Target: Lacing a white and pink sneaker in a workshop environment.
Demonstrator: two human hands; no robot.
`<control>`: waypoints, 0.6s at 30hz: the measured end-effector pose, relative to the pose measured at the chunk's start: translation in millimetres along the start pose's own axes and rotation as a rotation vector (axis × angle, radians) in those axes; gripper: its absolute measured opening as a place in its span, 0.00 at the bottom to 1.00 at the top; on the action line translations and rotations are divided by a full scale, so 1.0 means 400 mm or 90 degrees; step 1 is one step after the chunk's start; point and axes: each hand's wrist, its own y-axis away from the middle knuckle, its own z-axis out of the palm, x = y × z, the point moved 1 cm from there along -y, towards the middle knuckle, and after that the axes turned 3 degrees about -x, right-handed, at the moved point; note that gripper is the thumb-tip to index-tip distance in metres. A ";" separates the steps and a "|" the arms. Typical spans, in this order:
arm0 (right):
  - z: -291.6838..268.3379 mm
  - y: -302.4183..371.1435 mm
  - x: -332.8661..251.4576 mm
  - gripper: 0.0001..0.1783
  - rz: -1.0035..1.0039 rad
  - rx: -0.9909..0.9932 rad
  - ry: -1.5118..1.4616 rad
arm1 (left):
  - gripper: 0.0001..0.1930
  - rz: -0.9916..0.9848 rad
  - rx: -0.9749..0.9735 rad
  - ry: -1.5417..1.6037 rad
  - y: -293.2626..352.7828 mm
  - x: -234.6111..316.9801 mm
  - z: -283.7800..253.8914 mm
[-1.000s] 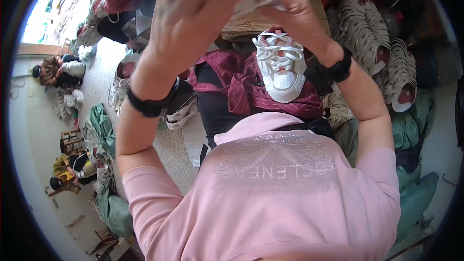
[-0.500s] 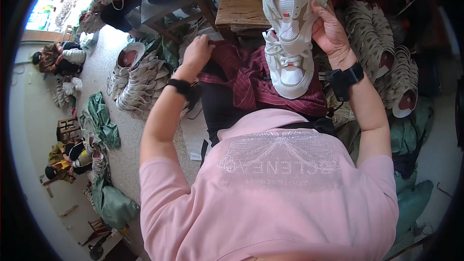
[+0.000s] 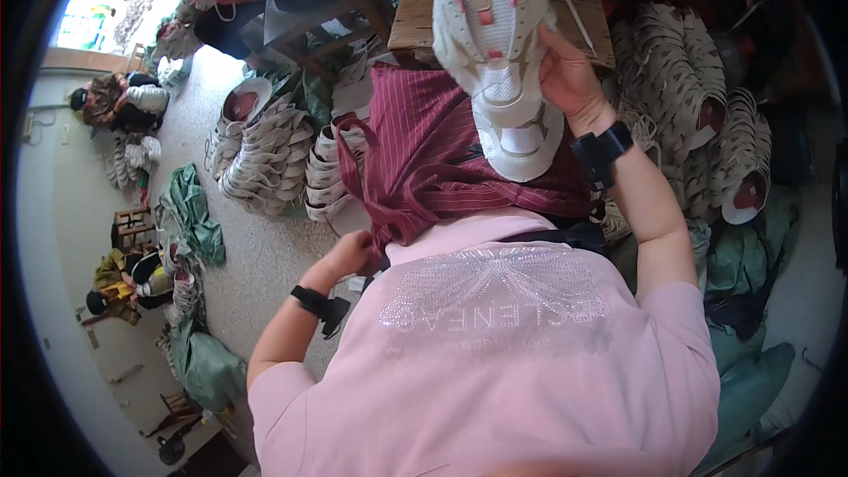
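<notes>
White shoe [image 3: 491, 31], axis fore-aft, toe [image 3: 505, 106] twd wearer [image 3: 521, 371]

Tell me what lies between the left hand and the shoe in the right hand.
The striped maroon cloth lies between the left hand and the held shoe, as the head view shows.

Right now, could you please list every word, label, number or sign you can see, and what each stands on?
Pink shirt: a row of large studded capitals, whose wording I leave uncopied.
Same shirt, next to that row: a smaller line, too blurred to read.
Shoe in the right hand: no lettering I can make out.
</notes>
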 end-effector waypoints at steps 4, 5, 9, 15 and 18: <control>-0.069 0.026 -0.025 0.16 0.069 0.213 0.017 | 0.10 -0.077 -0.164 0.083 -0.036 0.163 -0.119; -0.057 0.025 -0.028 0.15 0.077 0.274 0.050 | 0.09 0.093 -0.188 -0.112 -0.045 0.138 -0.183; -0.036 0.052 -0.036 0.16 0.133 0.308 0.082 | 0.09 0.147 0.125 -0.403 -0.181 0.207 -0.379; -0.015 0.131 -0.053 0.18 0.156 0.299 0.048 | 0.11 0.485 0.315 0.233 -0.410 0.649 -0.292; -0.034 0.189 -0.062 0.17 0.199 0.378 0.060 | 0.22 0.474 0.258 0.342 -0.505 0.758 -0.202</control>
